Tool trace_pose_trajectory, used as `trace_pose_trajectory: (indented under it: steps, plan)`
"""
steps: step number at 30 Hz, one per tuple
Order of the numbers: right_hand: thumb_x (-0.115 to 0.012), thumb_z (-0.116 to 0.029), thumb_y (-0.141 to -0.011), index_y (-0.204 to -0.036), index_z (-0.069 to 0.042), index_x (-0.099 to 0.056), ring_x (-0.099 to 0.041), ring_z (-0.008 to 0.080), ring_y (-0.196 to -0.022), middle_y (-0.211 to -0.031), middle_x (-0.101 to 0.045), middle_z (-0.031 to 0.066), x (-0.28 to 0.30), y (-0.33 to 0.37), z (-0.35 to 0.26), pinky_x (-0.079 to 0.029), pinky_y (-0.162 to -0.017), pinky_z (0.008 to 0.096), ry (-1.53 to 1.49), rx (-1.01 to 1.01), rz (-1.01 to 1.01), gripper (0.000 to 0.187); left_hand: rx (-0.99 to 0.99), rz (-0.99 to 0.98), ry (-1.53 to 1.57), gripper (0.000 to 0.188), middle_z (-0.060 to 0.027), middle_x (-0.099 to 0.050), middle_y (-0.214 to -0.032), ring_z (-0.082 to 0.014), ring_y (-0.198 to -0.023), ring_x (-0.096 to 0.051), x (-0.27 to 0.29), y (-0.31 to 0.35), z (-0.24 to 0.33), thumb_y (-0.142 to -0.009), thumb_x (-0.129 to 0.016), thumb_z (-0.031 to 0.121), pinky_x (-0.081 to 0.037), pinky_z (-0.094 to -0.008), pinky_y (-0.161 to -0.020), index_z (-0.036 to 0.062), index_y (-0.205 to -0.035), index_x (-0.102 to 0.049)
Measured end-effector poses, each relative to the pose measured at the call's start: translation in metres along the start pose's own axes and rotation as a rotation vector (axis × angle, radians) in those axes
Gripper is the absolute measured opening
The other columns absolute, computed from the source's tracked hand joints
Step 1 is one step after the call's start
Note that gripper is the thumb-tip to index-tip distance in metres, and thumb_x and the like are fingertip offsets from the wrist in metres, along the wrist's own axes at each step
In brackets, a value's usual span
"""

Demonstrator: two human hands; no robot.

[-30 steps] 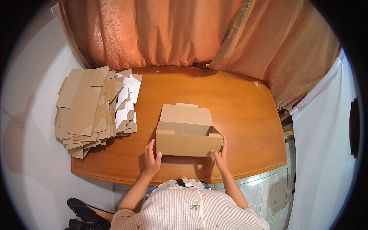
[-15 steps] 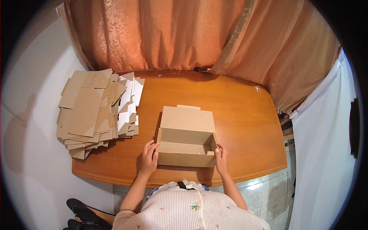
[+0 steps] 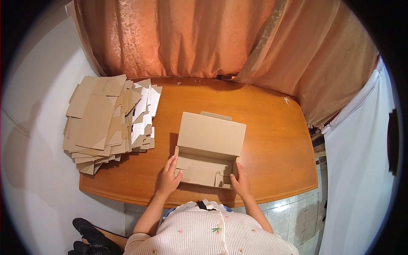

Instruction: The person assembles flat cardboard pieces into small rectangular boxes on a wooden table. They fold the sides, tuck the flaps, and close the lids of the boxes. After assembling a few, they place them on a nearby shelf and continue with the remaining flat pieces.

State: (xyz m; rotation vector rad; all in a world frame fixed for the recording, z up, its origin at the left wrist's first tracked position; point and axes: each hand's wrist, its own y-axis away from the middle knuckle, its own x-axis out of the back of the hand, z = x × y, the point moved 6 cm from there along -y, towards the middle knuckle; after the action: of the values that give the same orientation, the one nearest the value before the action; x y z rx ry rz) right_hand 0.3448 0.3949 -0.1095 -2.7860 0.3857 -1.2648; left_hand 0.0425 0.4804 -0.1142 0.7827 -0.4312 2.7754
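A brown cardboard box [image 3: 211, 135] is in front of me near the table's front edge, its lid raised at the far side with a narrow tuck flap along the top. The inside faces me, and cut tabs show on the inner panel. My left hand [image 3: 170, 178] grips the box's left side, thumb over the near edge and fingers along the outside. On the right side, my right hand [image 3: 241, 180] holds the box the same way, with the thumb inside the wall.
Flattened cardboard pieces [image 3: 95, 119], some with white faces, form a tall, uneven stack on the left of the wooden table [image 3: 276, 140]. Orange curtains [image 3: 191, 38] hang behind it, a white cloth [image 3: 357, 161] on the right. Black shoes [image 3: 91, 238] are at lower left.
The box has tipped toward me, so its lid stands higher and more of the inside shows. My right hand has shifted slightly left and down along the box's side.
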Motion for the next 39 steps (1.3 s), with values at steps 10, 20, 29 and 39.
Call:
trace_pose_trajectory:
  steps: [10, 20, 29, 39]
  plan:
    - [-0.059, -0.027, -0.087, -0.147, -0.002, -0.026, -0.033, 0.0469, -0.132, -0.147, -0.026, 0.0306, -0.012, 0.006, -0.002, -0.03, -0.107, 0.0522, 0.215, -0.106, -0.086, 0.073, 0.032, -0.101, -0.151, 0.07, -0.0217, -0.03, -0.15, -0.0358, -0.138, -0.032, -0.012, -0.008, -0.014, -0.088, -0.058, 0.022, -0.029, -0.0438, -0.111, 0.0007, -0.146, -0.026]
    - [-0.061, -0.031, -0.083, -0.147, -0.012, -0.028, -0.011, 0.0422, -0.143, -0.156, -0.013, 0.0181, -0.017, -0.009, -0.053, -0.012, -0.104, 0.0727, 0.502, -0.033, -0.314, 0.075, 0.041, -0.282, -0.315, 0.074, -0.0172, -0.021, -0.155, -0.032, -0.144, -0.019, -0.018, -0.012, -0.012, -0.09, -0.055, 0.029, -0.014, -0.0588, -0.112, 0.0042, -0.15, -0.02]
    - [-0.044, -0.029, -0.098, -0.143, -0.012, -0.036, -0.04, 0.0292, -0.134, -0.145, -0.042, 0.0123, -0.118, -0.037, -0.063, -0.026, -0.11, 0.0558, 0.232, 0.502, -0.895, 0.049, 0.029, -0.232, -0.283, 0.071, -0.0147, -0.026, -0.154, -0.0298, -0.142, -0.026, -0.021, -0.012, -0.013, -0.089, -0.056, 0.028, -0.019, -0.0576, -0.111, 0.0073, -0.149, -0.023]
    - [-0.032, -0.046, -0.1, -0.149, -0.007, -0.022, -0.022, 0.0265, -0.144, -0.155, -0.024, 0.0121, -0.163, -0.038, -0.039, -0.02, -0.114, 0.0525, 0.257, 0.743, -0.851, 0.063, 0.004, -0.163, -0.146, 0.067, -0.0174, -0.031, -0.151, -0.0329, -0.139, -0.03, -0.018, -0.014, -0.013, -0.087, -0.055, 0.019, -0.025, -0.0511, -0.111, 0.0049, -0.147, -0.029]
